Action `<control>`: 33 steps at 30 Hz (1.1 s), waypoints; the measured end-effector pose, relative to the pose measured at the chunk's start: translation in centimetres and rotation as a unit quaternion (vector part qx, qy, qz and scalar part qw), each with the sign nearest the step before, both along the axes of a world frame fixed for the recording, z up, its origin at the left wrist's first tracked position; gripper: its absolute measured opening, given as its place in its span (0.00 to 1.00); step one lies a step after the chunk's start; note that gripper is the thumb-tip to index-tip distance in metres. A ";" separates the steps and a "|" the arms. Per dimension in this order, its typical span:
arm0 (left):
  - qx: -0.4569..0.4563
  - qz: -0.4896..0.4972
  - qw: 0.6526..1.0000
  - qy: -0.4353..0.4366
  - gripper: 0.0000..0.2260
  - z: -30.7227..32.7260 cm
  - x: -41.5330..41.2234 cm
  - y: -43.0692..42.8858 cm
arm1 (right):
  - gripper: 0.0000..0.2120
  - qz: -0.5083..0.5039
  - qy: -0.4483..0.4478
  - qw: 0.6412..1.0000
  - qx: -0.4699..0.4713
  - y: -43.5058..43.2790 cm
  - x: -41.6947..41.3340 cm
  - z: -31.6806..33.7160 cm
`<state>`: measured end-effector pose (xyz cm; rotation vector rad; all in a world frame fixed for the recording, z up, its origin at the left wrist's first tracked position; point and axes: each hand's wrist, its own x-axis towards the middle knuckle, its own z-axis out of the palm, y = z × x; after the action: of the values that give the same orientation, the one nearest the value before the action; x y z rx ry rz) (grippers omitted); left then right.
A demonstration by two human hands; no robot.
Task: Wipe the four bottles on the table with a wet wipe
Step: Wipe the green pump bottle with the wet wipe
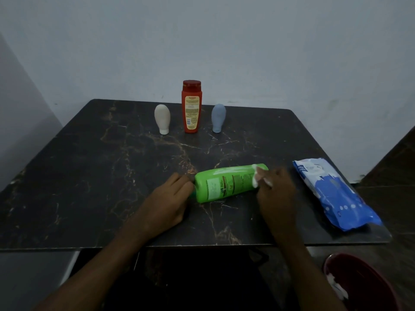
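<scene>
A green bottle [226, 182] lies on its side near the front of the dark marble table [94, 167]. My left hand [170, 198] holds its cap end at the left. My right hand [276, 189] pinches a white wet wipe [258, 176] against the bottle's right end. At the back stand a beige bottle [162, 118], a tall red bottle [191, 106] and a grey-blue bottle [218, 117], all upright and untouched.
A blue and white pack of wet wipes [334, 194] lies on the table's right side near the edge. Below the table at the lower right sits a red bin [363, 283] with white crumpled wipes in it. A pale wall stands right behind the table.
</scene>
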<state>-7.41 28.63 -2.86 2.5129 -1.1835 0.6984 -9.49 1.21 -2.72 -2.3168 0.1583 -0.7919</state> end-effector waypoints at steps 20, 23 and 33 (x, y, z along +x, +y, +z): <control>0.009 -0.009 0.999 -0.033 0.17 -0.9 0.5 0.2 | 0.09 -0.017 0.042 0.999 0.009 -2.6 3.1 0.5; -0.004 0.011 1.000 -0.013 0.17 -1.0 0.3 0.4 | 0.10 -0.005 0.051 0.998 -0.025 -2.6 3.6 0.0; -0.140 -0.006 0.980 0.143 0.15 -0.8 0.5 0.3 | 0.12 0.005 0.041 0.994 0.100 -2.1 2.1 -0.1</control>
<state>-6.86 28.96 -3.63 2.2746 -0.9280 0.4432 -7.34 -0.86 -2.77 -2.1588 0.2517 -0.6448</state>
